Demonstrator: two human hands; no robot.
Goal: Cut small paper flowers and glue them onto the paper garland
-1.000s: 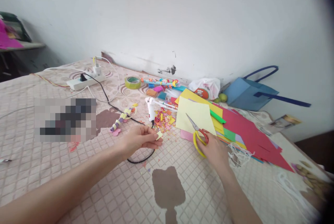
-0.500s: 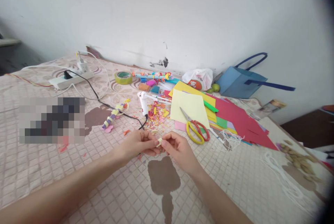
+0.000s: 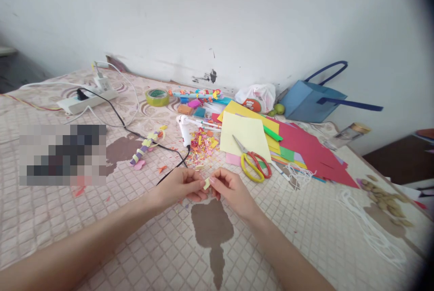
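Note:
A small pale yellow piece of paper (image 3: 206, 184) is pinched between both hands above the patterned tablecloth. My left hand (image 3: 185, 185) grips its left side with thumb and finger. On the other side, my right hand (image 3: 228, 190) holds it the same way, fingers curled. Just beyond the hands lie a white hot glue gun (image 3: 184, 132) and a heap of colourful paper scraps (image 3: 202, 145). Scissors with yellow and red handles (image 3: 252, 166) rest partly on a pale yellow sheet (image 3: 242, 135), right of the hands. A purple and yellow paper craft (image 3: 145, 147) lies to the left.
At the left is a white power strip (image 3: 86, 100) with cords running across the cloth. A roll of tape (image 3: 157, 97) sits at the back. Red paper sheets (image 3: 305, 151), a blue bag (image 3: 310, 101) and white string (image 3: 373, 230) occupy the right side.
The view has shifted slightly. The fingers have moved a little on the paper piece, which looks turned and shows somewhat more of its surface. Both hands still hold it.

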